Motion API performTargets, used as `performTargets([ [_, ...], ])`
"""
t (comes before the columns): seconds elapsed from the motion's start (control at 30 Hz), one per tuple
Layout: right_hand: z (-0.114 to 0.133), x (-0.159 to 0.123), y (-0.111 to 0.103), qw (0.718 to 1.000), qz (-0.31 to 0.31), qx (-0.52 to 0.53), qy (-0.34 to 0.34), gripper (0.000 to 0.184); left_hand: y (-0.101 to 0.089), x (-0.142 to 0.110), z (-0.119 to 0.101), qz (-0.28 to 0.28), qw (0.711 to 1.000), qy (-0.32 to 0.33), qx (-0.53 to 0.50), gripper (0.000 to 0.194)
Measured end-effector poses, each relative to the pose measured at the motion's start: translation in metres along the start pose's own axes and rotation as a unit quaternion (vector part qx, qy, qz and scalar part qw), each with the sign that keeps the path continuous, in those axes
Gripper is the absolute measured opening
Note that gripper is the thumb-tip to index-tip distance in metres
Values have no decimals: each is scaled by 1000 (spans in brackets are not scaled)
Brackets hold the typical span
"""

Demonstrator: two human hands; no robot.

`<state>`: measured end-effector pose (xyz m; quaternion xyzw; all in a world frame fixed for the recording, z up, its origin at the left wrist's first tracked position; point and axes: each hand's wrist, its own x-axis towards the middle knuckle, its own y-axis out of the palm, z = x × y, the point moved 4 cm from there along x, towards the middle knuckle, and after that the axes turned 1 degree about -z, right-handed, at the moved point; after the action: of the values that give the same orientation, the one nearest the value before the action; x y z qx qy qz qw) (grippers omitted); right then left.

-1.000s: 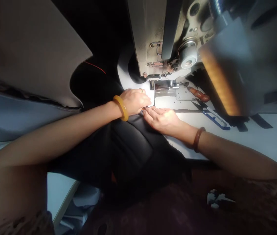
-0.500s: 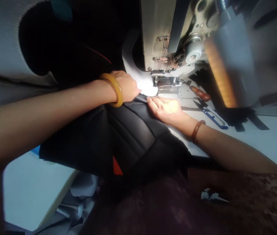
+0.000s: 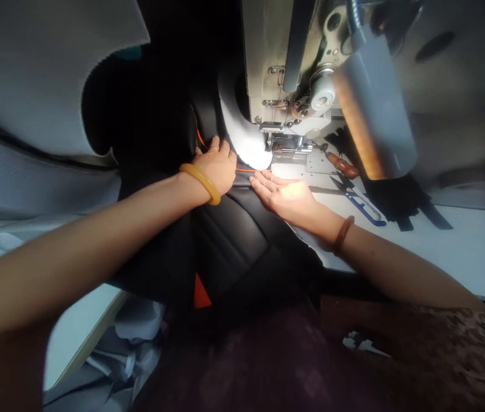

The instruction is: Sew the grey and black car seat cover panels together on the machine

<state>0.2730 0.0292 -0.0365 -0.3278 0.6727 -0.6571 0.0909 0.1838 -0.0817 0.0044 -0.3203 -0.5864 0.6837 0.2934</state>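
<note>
Black leather-like material (image 3: 231, 232), with a perforated, stitched panel, lies under both my hands at the sewing machine (image 3: 263, 51). My left hand (image 3: 219, 169), a yellow bangle at its wrist, rests on it with the fingers spread. Thin orange piping (image 3: 246, 170) runs from under that hand toward the presser foot (image 3: 270, 142). My right hand (image 3: 287, 197) lies flat on the material just in front of the foot, fingertips close to the piping. Beside the foot, a curved white piece (image 3: 245, 134) lies over the black material.
Right of the needle area lie a wooden-handled tool (image 3: 343, 166), blue thread snips (image 3: 362, 206) and black strips (image 3: 401, 200). A lamp (image 3: 380, 114) hangs over them. Large light-grey material (image 3: 54, 74) rises at left, above a white tabletop (image 3: 79, 326).
My left hand has moved down and slightly left from the white piece, and its fingers have spread. Orange piping now shows between the hands. My right hand stays nearly in place.
</note>
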Motion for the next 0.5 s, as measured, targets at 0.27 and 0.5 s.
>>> performTargets([
  [0.27, 0, 0, 1, 1000, -10, 17, 23, 39, -18, 3, -30, -42, 989, 120, 82, 45],
  [0.5, -4, 0, -1, 996, -23, 60, 54, 34, 0, 29, -11, -28, 978, 184, 96, 38],
])
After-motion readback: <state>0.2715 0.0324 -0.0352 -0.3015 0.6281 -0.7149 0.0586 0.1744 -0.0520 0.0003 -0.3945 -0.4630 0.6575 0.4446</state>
